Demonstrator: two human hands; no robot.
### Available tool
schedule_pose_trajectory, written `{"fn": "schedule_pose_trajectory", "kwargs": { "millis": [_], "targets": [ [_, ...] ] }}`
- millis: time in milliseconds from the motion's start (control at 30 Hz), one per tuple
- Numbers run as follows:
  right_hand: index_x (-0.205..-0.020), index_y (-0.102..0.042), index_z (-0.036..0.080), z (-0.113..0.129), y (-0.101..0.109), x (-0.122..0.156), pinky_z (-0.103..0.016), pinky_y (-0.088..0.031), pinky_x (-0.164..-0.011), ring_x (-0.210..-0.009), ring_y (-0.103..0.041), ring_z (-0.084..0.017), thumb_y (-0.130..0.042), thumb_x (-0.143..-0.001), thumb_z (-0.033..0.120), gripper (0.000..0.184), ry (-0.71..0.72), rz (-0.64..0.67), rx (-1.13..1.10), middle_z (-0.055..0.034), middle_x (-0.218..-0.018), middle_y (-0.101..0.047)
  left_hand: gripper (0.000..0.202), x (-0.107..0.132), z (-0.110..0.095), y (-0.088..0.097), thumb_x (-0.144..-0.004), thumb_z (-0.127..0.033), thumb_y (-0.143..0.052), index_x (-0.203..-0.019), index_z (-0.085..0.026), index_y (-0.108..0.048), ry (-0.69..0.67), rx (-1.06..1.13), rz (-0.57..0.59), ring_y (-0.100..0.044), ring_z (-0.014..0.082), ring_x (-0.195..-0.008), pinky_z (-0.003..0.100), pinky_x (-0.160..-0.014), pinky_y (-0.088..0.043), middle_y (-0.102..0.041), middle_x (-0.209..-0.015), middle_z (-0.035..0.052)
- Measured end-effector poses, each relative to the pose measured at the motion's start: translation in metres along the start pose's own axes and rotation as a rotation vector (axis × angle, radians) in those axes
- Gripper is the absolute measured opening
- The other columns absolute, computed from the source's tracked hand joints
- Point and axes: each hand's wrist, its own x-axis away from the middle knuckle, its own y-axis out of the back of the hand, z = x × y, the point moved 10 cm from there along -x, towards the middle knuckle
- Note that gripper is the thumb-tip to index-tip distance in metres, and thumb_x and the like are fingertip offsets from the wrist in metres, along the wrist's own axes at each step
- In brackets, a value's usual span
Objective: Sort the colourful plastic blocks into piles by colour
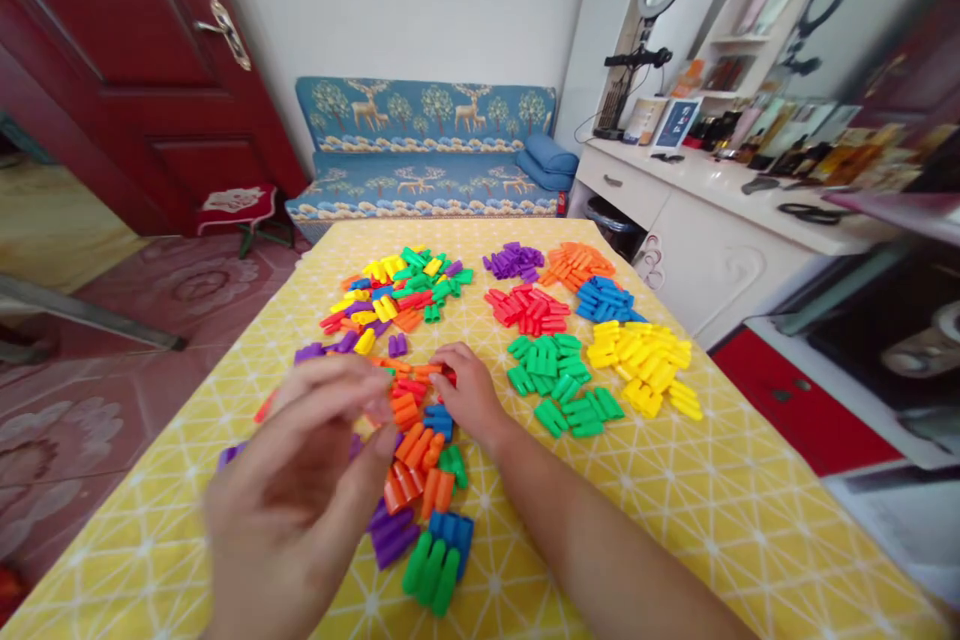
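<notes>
Orange tubular blocks (412,444) lie near the curved, parted-fingered left hand (281,495); whether the right hand (470,392) grips, I cannot tell

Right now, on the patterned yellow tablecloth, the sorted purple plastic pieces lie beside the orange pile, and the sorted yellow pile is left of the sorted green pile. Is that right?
Not quite: the head view shows the sorted yellow pile to the right of the sorted green pile. The rest stands.
</notes>
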Motion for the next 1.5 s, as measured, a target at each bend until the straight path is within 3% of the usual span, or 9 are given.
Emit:
{"fn": "schedule_pose_trajectory", "kwargs": {
  "millis": [133, 200, 600, 767, 967, 1167, 1300, 1400, 1500],
  "targets": [
    [-0.092, -0.065, 0.018, 0.000, -0.002, -0.001, -0.033, -0.046, -0.088, -0.094, -0.056, -0.017, -0.058, -0.076, 0.008, 0.020, 0.005, 0.017, -0.009, -0.0052, -0.098, -0.060, 0.056, -0.019, 0.027, -0.061, -0.067, -0.010, -0.073, -0.120, -0.023, -0.060, 0.448, 0.481, 0.089, -0.061, 0.0101, -0.078, 0.017, -0.068, -0.054, -0.064, -0.101, 0.0059],
    [-0.091, -0.065, 0.018, 0.001, -0.002, -0.001, -0.032, -0.046, -0.086, -0.092, -0.056, -0.017, -0.057, -0.076, 0.007, 0.021, 0.004, 0.024, -0.014, -0.0050, -0.097, -0.060, 0.061, -0.018, 0.033, -0.075, -0.070, -0.006, -0.068, -0.126, -0.025, -0.055, 0.539, 0.651, 0.095, -0.060, 0.0069, -0.074, 0.015, -0.066, -0.053, -0.062, -0.102, 0.0066],
    [-0.089, -0.066, 0.020, 0.000, -0.002, -0.001, -0.030, -0.045, -0.084, -0.090, -0.056, -0.016, -0.056, -0.079, 0.008, 0.019, 0.004, 0.012, -0.037, -0.0039, -0.095, -0.061, 0.057, -0.033, 0.049, -0.081, -0.073, 0.001, -0.059, -0.126, -0.020, -0.053, 0.568, 0.939, 0.146, -0.056, 0.0022, -0.069, 0.007, -0.056, -0.047, -0.059, -0.108, 0.0105],
    [-0.089, -0.065, 0.020, 0.003, 0.001, -0.001, -0.029, -0.046, -0.081, -0.088, -0.056, -0.016, -0.057, -0.075, 0.005, 0.022, 0.014, -0.001, -0.056, -0.0031, -0.093, -0.060, 0.058, -0.061, 0.063, -0.055, -0.066, -0.006, -0.071, -0.120, -0.020, -0.056, 0.400, 0.669, 0.125, -0.055, 0.0024, -0.067, 0.006, -0.050, -0.041, -0.062, -0.110, 0.0098],
    [-0.088, -0.067, 0.020, 0.000, 0.009, -0.001, -0.030, -0.047, -0.080, -0.089, -0.057, -0.017, -0.060, -0.076, 0.010, 0.017, -0.038, -0.050, -0.036, -0.0036, -0.092, -0.061, 0.049, -0.104, 0.085, 0.004, -0.066, -0.032, -0.078, -0.109, -0.019, -0.060, 0.097, -0.100, -0.026, -0.061, 0.0103, -0.071, 0.017, -0.057, -0.046, -0.066, -0.092, 0.0030],
    [-0.093, -0.067, 0.021, 0.005, 0.028, 0.004, -0.030, -0.045, -0.075, -0.082, -0.056, -0.016, -0.060, -0.082, 0.023, 0.013, -0.046, -0.201, 0.033, -0.0023, -0.090, -0.065, 0.034, -0.101, 0.084, -0.017, -0.084, -0.043, -0.056, -0.103, -0.018, -0.068, -0.231, -0.863, 0.211, -0.061, 0.0243, -0.102, 0.040, -0.093, -0.047, -0.067, -0.108, 0.0088],
    [-0.097, -0.063, 0.020, 0.007, 0.052, 0.008, -0.027, -0.048, -0.069, -0.073, -0.058, -0.013, -0.058, -0.083, 0.028, 0.017, -0.119, -0.319, -0.214, -0.0019, -0.087, -0.065, 0.032, -0.087, 0.097, -0.037, -0.085, -0.040, -0.054, -0.105, -0.019, -0.070, -0.318, -1.134, 0.369, -0.059, 0.0263, -0.107, 0.043, -0.095, -0.046, -0.066, -0.112, 0.0090],
    [-0.097, -0.062, 0.019, 0.005, 0.091, -0.002, -0.025, -0.049, -0.062, -0.066, -0.059, -0.012, -0.061, -0.081, 0.033, 0.021, -0.174, -0.418, -0.353, 0.0006, -0.074, -0.064, 0.032, -0.082, 0.101, -0.042, -0.088, -0.040, -0.050, -0.102, -0.021, -0.071, -0.328, -1.238, 0.399, -0.058, 0.0266, -0.108, 0.044, -0.094, -0.046, -0.066, -0.112, 0.0079],
    [-0.097, -0.062, 0.018, -0.008, 0.161, -0.031, -0.025, -0.050, -0.060, -0.062, -0.059, -0.011, -0.065, -0.077, 0.036, 0.027, -0.123, -0.558, -0.326, 0.0008, -0.074, -0.064, 0.032, -0.081, 0.100, -0.044, -0.090, -0.039, -0.047, -0.101, -0.021, -0.071, -0.326, -1.251, 0.407, -0.056, 0.0259, -0.108, 0.043, -0.095, -0.046, -0.065, -0.113, 0.0076]
  ]
}}
